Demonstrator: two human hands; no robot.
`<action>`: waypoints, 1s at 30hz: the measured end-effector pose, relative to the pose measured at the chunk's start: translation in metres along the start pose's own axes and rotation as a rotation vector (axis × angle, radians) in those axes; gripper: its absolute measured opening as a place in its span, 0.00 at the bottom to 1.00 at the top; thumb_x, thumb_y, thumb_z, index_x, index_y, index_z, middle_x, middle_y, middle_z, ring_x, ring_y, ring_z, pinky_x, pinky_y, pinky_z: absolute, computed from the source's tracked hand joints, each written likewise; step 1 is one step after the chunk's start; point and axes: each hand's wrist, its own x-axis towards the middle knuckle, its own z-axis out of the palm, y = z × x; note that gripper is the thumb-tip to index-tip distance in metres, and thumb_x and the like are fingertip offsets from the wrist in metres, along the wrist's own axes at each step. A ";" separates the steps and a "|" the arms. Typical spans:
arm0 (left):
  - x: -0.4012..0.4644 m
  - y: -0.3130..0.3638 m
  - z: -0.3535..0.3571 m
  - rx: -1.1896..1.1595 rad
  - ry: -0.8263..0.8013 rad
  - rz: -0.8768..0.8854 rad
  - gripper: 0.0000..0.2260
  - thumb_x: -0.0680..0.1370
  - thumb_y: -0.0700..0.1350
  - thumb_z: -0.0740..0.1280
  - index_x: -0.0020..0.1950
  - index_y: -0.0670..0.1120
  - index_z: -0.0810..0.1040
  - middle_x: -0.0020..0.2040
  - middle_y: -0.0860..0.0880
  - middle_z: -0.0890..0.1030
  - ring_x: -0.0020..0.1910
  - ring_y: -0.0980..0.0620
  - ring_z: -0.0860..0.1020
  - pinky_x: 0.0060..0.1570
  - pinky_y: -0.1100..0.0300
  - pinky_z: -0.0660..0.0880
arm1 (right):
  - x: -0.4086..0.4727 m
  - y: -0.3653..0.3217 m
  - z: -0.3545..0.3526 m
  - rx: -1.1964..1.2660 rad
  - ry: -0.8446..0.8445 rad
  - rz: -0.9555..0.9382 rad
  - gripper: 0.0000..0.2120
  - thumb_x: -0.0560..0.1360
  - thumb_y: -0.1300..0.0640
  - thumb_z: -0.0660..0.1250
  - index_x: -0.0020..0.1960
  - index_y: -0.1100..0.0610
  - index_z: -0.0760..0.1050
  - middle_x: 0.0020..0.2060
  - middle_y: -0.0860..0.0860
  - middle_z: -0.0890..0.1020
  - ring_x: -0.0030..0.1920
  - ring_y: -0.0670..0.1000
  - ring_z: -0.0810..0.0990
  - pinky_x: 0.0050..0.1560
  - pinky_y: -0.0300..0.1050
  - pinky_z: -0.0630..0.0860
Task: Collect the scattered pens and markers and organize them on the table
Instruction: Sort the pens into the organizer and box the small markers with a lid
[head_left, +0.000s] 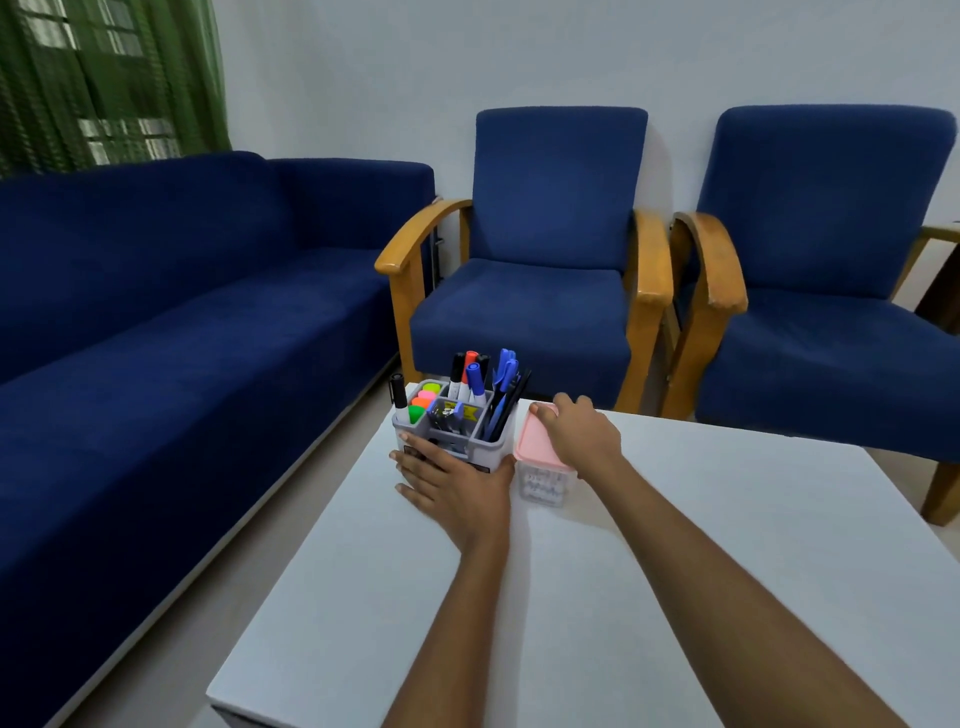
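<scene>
A grey desk organizer (488, 446) stands near the far left corner of the white table (649, 561). It holds markers (470, 376), blue pens (503, 395) and bright highlighters (423, 400) upright in its compartments. My left hand (452, 486) lies flat against the organizer's front wall, fingers straight. Right beside the organizer stands a clear box with a pink lid (535, 441). My right hand (579, 431) rests on top of that lid, its fingers curved over the far edge.
A dark blue sofa (156, 322) runs along the table's left side. Two blue armchairs with wooden arms (524, 291) (826, 291) stand behind the table. The floor gap between sofa and table is narrow.
</scene>
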 end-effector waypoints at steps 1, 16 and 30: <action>0.001 0.001 0.002 0.011 -0.005 -0.004 0.58 0.64 0.65 0.72 0.77 0.37 0.41 0.77 0.34 0.50 0.77 0.38 0.51 0.74 0.44 0.49 | 0.001 0.000 0.001 0.003 0.005 -0.003 0.23 0.80 0.42 0.54 0.69 0.53 0.64 0.61 0.56 0.72 0.59 0.56 0.75 0.45 0.45 0.74; -0.002 0.010 0.003 0.118 -0.065 -0.004 0.54 0.66 0.57 0.74 0.76 0.35 0.44 0.76 0.32 0.52 0.76 0.36 0.55 0.73 0.44 0.53 | 0.009 -0.001 0.003 -0.013 0.034 -0.050 0.22 0.79 0.43 0.56 0.70 0.52 0.64 0.60 0.56 0.72 0.59 0.55 0.75 0.45 0.43 0.72; -0.044 0.008 -0.032 0.088 -0.252 0.185 0.31 0.79 0.45 0.61 0.78 0.43 0.49 0.79 0.45 0.49 0.64 0.46 0.74 0.63 0.57 0.70 | -0.017 -0.004 -0.018 0.143 0.253 0.046 0.21 0.80 0.46 0.59 0.68 0.55 0.67 0.62 0.56 0.74 0.61 0.56 0.73 0.51 0.46 0.75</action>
